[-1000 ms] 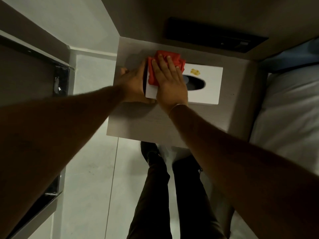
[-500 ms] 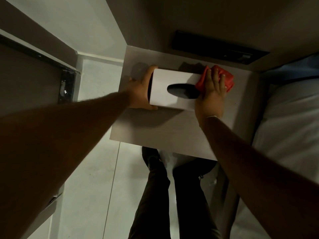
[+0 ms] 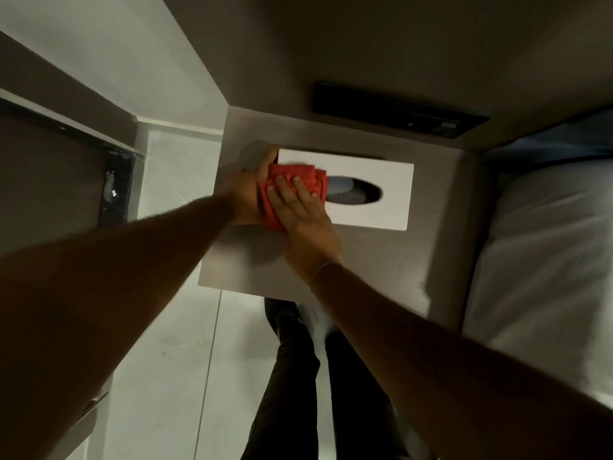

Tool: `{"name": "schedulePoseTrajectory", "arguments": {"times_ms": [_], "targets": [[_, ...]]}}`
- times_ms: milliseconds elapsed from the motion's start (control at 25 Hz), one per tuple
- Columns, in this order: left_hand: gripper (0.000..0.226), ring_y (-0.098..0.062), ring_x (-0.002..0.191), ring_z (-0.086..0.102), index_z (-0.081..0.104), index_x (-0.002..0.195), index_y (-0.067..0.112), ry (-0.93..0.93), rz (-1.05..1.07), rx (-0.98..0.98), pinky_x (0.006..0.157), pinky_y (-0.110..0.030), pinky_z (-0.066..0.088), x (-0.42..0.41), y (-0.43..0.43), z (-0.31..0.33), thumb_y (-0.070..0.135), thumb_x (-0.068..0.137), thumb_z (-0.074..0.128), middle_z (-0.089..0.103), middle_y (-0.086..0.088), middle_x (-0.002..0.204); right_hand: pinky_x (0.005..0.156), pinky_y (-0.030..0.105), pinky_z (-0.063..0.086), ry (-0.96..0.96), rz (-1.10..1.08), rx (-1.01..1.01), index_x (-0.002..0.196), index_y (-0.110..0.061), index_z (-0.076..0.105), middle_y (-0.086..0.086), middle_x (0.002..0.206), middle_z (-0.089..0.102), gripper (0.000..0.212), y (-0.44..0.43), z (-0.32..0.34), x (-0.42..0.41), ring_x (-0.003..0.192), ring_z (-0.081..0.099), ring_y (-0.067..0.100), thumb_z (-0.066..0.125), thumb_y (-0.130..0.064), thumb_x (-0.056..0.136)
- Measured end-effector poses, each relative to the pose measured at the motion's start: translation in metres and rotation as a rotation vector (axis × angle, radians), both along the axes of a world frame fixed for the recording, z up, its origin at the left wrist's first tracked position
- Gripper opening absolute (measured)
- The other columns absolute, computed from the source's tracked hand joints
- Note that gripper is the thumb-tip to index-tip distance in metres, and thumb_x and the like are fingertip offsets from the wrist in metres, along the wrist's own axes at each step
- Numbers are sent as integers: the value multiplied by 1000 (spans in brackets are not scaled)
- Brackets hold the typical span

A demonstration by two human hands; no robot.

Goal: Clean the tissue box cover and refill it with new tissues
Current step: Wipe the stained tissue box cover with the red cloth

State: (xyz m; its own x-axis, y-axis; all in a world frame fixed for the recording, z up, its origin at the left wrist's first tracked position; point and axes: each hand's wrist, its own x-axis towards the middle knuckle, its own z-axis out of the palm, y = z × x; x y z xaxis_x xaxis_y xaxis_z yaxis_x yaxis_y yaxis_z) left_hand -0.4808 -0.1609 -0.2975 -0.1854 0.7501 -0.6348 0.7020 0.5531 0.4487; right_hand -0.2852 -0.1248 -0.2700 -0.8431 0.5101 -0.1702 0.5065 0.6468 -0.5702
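Two hands were on the cover (image 3: 365, 175) at that moment, both at its left end. The cover lay flat on the bench (image 3: 381, 260), its long axis running left to right across my view, the oval slot (image 3: 356, 194) facing up near the middle. My right hand (image 3: 298, 210) lay spread, palm down, fingers (image 3: 292, 189) flat, pressing the red cloth (image 3: 298, 175) onto the top face just left of the slot; it clamped nothing, it only held the cloth down by pressure. My left hand (image 3: 247, 194) cupped the cover's short left end, thumb against the far corner, steadying it; how firmly it gripped I could not tell, since the cloth and my right hand hid most of it.

Nearly all of the unwiped length lay to the right of the cloth, past the slot and toward the bed (image 3: 547, 260). I judged the next stroke would run rightward along the long axis, with the left hand bracing against that push. No new tissues were in sight, so the refill was not yet begun.
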Motion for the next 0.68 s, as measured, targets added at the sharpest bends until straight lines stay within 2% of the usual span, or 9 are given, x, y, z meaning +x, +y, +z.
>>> {"name": "schedulePoseTrajectory", "arguments": {"times_ms": [80,160,240,280,400,480,560,640,680], "targets": [[119,-40,145,47,-4,169,26,-5,60,20,123,-51,36,4,2,3,64,86,73,38,-23,164,131,45,0,-22,51,11,168,-22,26,3,178,19,82,-7,-1,16,163,-1,23,65,-3,98],[120,-40,145,46,-6,168,30,-16,79,-8,123,-52,36,4,4,3,73,83,68,37,-23,164,130,44,1,-28,74,39,168,-22,27,4,178,20,80,0,-3,15,163,3,25,63,-6,99],[134,-41,148,42,7,169,25,-64,70,-80,125,-52,33,2,3,5,78,67,76,37,-23,166,129,46,4,-25,82,62,168,-21,30,6,177,23,76,11,-4,5,164,10,30,60,-10,99],[140,-39,152,38,15,169,21,-88,46,-108,127,-51,30,2,3,8,83,55,69,35,-22,168,129,47,5,-31,81,68,168,-20,31,8,177,24,77,17,-4,-1,164,13,32,63,-11,98],[151,-37,158,27,3,170,14,-14,-126,-38,129,-54,23,4,6,10,94,50,50,22,-16,175,130,50,9,-54,54,54,168,-20,29,8,177,22,84,41,-4,-14,164,12,33,72,-13,97],[155,-41,152,36,-6,168,20,62,-94,-1,125,-59,30,6,7,11,92,51,65,30,-16,171,132,49,10,-73,7,71,169,-23,26,5,178,21,81,65,-2,-8,165,11,31,65,-10,99],[154,-43,148,40,-10,166,29,100,-56,-46,122,-61,34,5,7,10,82,55,82,35,-14,166,133,53,13,-107,-94,89,169,-26,25,4,178,21,71,93,1,14,164,11,31,49,-21,103],[150,-42,149,39,-10,165,32,95,-52,-50,122,-62,35,4,7,7,73,60,90,36,-13,164,131,58,18,-129,-243,60,169,-29,25,3,177,22,72,117,4,48,164,11,31,36,-34,98],[149,-42,149,39,-10,164,33,94,-49,-40,122,-62,35,5,7,7,72,60,90,36,-12,164,131,59,19,-146,-302,52,169,-31,25,1,178,22,72,124,5,66,164,11,30,36,-30,98]]}}
